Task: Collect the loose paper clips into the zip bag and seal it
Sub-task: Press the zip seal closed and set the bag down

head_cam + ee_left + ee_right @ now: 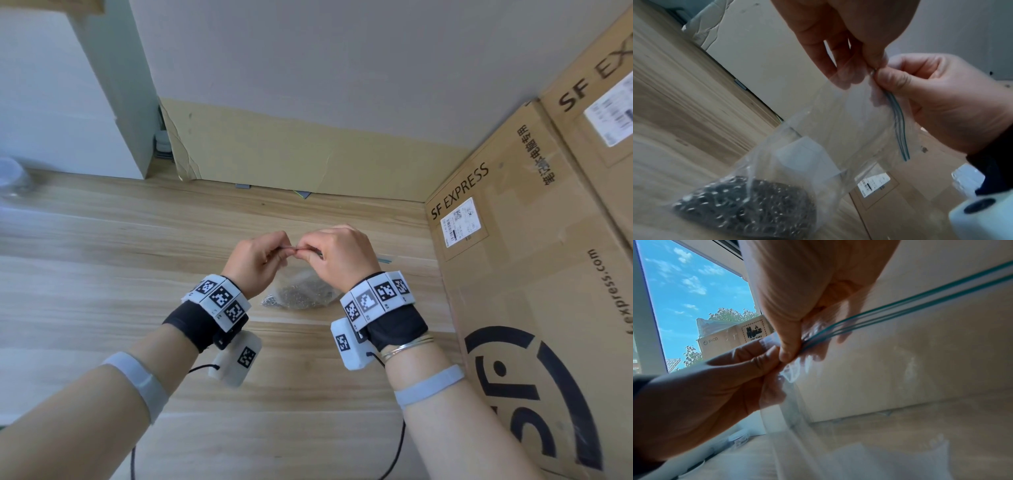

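Both hands meet at the top edge of the zip bag (838, 129), which hangs upright so its load settles at the bottom and the mouth stays clear of metal. The left hand (258, 255) pinches one end of the closure between thumb and curled fingers, probably as an anchor. The right hand (337, 255) pinches the same strip just beside it, thumb against forefinger, likely placed to press the tracks together and run along them toward the free end. In the right wrist view the teal zip strip (900, 305) shows as paired lines stretching away from the pinch, so most of the seal seems not yet pressed, though I cannot tell for certain.

The bag is clear, thin and crinkled, with a pale label patch on its side. The paper clips (744, 209) form a dense grey silvery heap in its base, resting on the wooden table (102, 274) directly below the hands. No loose clips show on the table near the bag
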`<action>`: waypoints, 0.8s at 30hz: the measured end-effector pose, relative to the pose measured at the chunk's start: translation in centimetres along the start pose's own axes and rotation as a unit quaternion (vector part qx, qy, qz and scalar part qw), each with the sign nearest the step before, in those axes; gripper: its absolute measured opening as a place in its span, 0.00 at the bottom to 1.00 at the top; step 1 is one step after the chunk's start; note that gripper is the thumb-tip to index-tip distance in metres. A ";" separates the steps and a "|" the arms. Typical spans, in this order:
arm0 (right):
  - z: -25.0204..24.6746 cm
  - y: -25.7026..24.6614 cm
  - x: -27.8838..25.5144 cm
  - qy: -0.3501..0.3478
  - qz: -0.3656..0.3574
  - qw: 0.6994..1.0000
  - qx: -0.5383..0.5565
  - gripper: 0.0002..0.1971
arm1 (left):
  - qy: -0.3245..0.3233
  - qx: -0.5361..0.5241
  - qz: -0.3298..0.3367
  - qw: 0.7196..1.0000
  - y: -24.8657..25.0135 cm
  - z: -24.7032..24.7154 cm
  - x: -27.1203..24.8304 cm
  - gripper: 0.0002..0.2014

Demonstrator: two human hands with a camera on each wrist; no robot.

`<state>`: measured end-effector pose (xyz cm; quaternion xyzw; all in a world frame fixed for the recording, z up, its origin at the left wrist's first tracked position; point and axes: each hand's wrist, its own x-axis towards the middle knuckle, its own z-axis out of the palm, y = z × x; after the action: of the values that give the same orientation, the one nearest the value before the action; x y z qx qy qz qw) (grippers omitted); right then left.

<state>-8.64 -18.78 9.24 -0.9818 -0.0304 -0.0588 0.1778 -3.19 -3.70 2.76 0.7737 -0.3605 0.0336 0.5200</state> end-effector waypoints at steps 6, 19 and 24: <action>-1.2 1.5 -0.6 0.013 0.022 1.000 -0.014 0.04 | 0.008 0.005 -0.029 1.000 -0.6 -1.5 0.9 0.13; -2.1 5.3 -2.5 -0.004 0.133 0.991 0.000 0.07 | 0.014 0.033 -0.090 0.995 -1.6 -2.9 0.9 0.06; -1.9 6.2 -2.6 -0.001 0.157 0.988 -0.001 0.12 | 0.015 0.029 -0.087 0.996 -1.5 -2.9 0.9 0.07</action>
<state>-10.93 -25.38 8.48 -0.9747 0.1245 -0.0290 0.1833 -0.70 -1.42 3.32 0.8163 -0.2831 0.0106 0.5035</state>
